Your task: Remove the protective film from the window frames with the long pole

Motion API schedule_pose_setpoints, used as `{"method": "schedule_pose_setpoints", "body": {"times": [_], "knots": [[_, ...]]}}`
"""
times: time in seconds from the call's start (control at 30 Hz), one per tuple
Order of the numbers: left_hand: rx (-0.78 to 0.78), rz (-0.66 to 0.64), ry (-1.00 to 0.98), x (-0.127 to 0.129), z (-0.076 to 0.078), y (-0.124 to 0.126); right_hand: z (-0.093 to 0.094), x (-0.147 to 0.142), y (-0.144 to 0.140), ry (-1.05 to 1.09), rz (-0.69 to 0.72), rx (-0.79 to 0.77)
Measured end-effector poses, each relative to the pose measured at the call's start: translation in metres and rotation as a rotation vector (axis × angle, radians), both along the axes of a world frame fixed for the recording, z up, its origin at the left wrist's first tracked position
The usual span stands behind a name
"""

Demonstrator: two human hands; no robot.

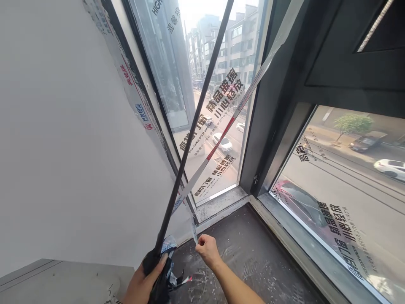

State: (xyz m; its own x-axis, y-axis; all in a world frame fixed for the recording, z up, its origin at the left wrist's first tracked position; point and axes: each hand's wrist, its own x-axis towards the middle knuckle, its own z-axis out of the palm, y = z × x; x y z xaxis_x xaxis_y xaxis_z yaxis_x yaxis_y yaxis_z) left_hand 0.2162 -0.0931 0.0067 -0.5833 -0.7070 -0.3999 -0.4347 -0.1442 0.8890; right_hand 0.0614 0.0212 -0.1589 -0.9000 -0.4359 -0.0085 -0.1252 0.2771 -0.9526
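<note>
**Film strip pinched at its low end, pole gripped beside it**

A long strip of protective film (228, 122) is held at its near, lower end by the right hand (207, 250), whose fingers (200, 243) are closed in a pinch on it. From that pinch the strip runs up and away to the right, its long axis slanting across the window glass (218, 84) toward the dark window frame (278, 105) at the far top. It is seen as a thin, pale, half-clear ribbon with red and blue print, pulled taut. The left hand (142, 283) is wrapped closed around the bottom of a black pole (193, 122), with crumpled film (169, 253) bunched against it. The pole leans up nearly parallel to the strip, just left of it, crossing it low down. The right hand is the nearer one to the strip.
</note>
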Motion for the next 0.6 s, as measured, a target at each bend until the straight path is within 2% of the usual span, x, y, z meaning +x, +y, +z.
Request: {"method": "schedule_pose_setpoints", "body": {"times": [0.13,0.33,0.43,0.5,0.6], "knots": [[-0.042,-0.115,-0.032,-0.024,0.000,0.011,0.017,0.020,0.025,-0.038,0.093,0.017],[-0.078,-0.113,-0.048,-0.031,-0.017,0.015,0.031,0.051,0.062,-0.070,0.271,-0.008],[-0.120,-0.145,-0.058,-0.037,-0.017,0.023,0.023,0.065,0.064,-0.010,0.362,0.005],[-0.134,-0.194,-0.082,-0.042,-0.015,0.029,0.013,0.070,0.057,0.000,0.473,0.042],[-0.119,-0.247,-0.063,-0.049,-0.013,0.038,-0.001,0.075,0.041,-0.115,0.598,0.095]]}}
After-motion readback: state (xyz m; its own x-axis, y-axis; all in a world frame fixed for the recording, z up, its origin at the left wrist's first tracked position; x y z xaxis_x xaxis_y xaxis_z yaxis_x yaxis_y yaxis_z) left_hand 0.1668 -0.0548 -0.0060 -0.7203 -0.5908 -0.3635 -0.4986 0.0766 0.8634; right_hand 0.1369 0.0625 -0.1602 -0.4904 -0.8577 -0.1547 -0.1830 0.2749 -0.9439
